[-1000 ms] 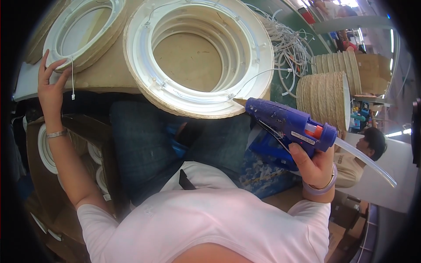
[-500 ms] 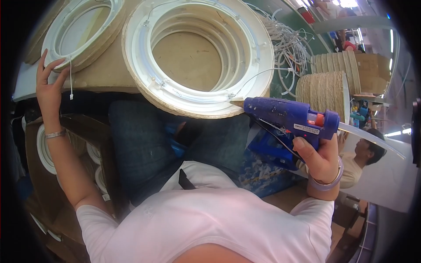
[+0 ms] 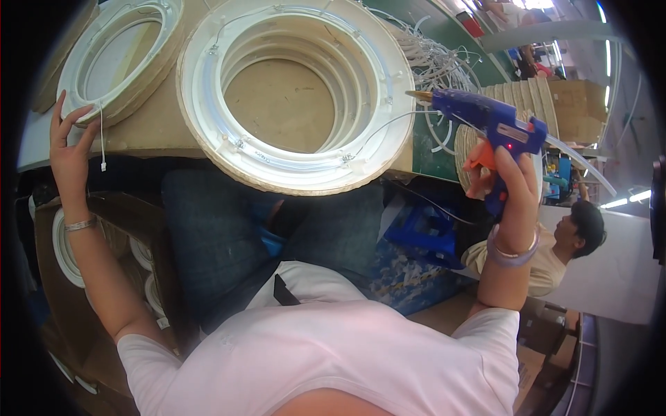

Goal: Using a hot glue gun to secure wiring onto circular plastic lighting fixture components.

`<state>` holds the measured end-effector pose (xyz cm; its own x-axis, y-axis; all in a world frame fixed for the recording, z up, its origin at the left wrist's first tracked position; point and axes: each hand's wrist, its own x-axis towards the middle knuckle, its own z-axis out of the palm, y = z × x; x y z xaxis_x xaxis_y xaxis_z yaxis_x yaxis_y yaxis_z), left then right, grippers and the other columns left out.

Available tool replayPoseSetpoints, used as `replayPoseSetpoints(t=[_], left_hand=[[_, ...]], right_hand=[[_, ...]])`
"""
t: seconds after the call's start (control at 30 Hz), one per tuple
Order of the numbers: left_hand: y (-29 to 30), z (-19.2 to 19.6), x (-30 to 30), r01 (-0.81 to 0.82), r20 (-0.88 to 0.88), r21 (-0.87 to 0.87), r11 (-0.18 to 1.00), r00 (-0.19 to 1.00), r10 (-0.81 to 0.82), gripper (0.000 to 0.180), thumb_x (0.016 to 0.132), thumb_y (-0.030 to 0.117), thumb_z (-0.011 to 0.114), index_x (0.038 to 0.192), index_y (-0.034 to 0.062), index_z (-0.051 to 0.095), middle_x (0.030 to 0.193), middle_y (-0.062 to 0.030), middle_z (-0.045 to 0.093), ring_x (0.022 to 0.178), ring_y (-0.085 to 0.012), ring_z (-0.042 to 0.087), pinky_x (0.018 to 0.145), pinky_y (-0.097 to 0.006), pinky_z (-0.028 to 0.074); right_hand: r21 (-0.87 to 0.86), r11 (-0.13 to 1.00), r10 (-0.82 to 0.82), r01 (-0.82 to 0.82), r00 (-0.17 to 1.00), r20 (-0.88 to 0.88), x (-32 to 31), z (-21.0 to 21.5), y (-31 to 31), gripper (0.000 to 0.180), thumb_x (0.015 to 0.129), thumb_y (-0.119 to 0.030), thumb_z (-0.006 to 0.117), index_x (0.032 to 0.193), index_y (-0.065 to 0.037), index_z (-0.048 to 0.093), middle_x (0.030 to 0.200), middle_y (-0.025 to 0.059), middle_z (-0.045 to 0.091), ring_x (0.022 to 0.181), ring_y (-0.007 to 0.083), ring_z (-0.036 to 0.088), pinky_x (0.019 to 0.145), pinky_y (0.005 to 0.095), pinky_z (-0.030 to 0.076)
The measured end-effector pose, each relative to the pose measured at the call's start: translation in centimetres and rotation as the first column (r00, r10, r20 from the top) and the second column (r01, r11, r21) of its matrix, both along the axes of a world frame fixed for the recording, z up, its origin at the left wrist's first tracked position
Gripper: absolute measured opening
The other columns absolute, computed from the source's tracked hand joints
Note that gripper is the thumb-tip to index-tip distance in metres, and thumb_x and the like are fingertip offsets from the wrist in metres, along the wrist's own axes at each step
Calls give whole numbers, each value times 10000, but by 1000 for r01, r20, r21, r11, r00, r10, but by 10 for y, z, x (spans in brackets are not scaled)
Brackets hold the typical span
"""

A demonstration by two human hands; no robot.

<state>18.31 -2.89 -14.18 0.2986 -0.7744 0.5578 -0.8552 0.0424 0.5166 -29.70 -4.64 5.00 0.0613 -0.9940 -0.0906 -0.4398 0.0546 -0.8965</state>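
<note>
My right hand [image 3: 517,166] is closed around the handle of a blue hot glue gun [image 3: 479,111], its fingers at the orange trigger [image 3: 482,154]. The gun's metal nozzle points left, above the right rim of a stack of white rings [image 3: 284,166] with rope-wrapped sides. A clear strip [image 3: 260,158] runs round the top ring, and a thin white wire [image 3: 378,128] rises from it. At far left, my left hand [image 3: 69,135] rests with spread fingers on the edge of another rope-wrapped ring [image 3: 76,76]. A white wire with a small plug [image 3: 103,149] hangs beside those fingers.
A tangle of white wires [image 3: 444,66] lies behind the large stack. More rope-wrapped rings [image 3: 517,100] and a cardboard box [image 3: 579,104] stand at right, near another person [image 3: 565,243]. Below left, an open carton [image 3: 111,208] holds white rings. A blue plastic stool [image 3: 423,232] stands right of my legs.
The glue gun has lifted off the ring's near right rim and moved up and right in my right hand. My left hand stays at the left ring.
</note>
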Motion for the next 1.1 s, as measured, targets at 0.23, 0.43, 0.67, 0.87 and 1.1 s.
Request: replayPoseSetpoints(t=[0.23, 0.43, 0.67, 0.87, 1.1], left_hand=[[1, -1, 3, 27, -6, -6, 1000, 1000, -27, 238, 715, 23, 606, 942, 92, 605, 1277, -83, 371, 1173, -222, 354, 948, -312, 297], [0, 0, 0, 17, -9, -12, 1000, 1000, -17, 234, 694, 66, 641, 920, 122, 620, 1269, -71, 380, 1162, -215, 366, 947, -323, 312], [0, 0, 1, 7, -37, 12, 1000, 999, -6, 228, 698, 81, 641, 919, 132, 621, 1270, -58, 382, 1163, -216, 368, 956, -332, 307], [0, 0, 3, 1, 4, 0, 1000, 1000, -1, 232, 692, 96, 648, 918, 141, 622, 1269, -54, 385, 1168, -224, 363, 960, -338, 302], [0, -2, 3, -5, 28, 7, 1000, 1000, 5, 239, 715, 29, 607, 944, 97, 604, 1278, -83, 370, 1165, -215, 361, 946, -309, 299]], right_hand=[[25, 999, 24, -21, 992, -121, -4, -10, -10, 206, 807, -204, 515, 893, -17, 526, 692, 69, 561, 533, 103, 515, 466, 202, 429], [36, 999, 16, -11, 991, -134, -4, -11, -12, 198, 810, -209, 506, 863, -18, 527, 666, 43, 530, 511, 93, 492, 473, 198, 426], [52, 999, 17, -9, 986, -165, -3, -11, -14, 210, 809, -232, 506, 806, -23, 519, 654, 26, 505, 509, 80, 479, 453, 192, 416], [77, 996, 61, -49, 986, -157, -6, -13, -16, 209, 811, -231, 505, 795, -22, 513, 636, 17, 475, 505, 70, 454, 450, 188, 415], [48, 999, 16, -9, 990, -143, -1, -14, -14, 208, 813, -227, 503, 785, -20, 509, 622, 14, 463, 510, 67, 445, 449, 191, 415]])
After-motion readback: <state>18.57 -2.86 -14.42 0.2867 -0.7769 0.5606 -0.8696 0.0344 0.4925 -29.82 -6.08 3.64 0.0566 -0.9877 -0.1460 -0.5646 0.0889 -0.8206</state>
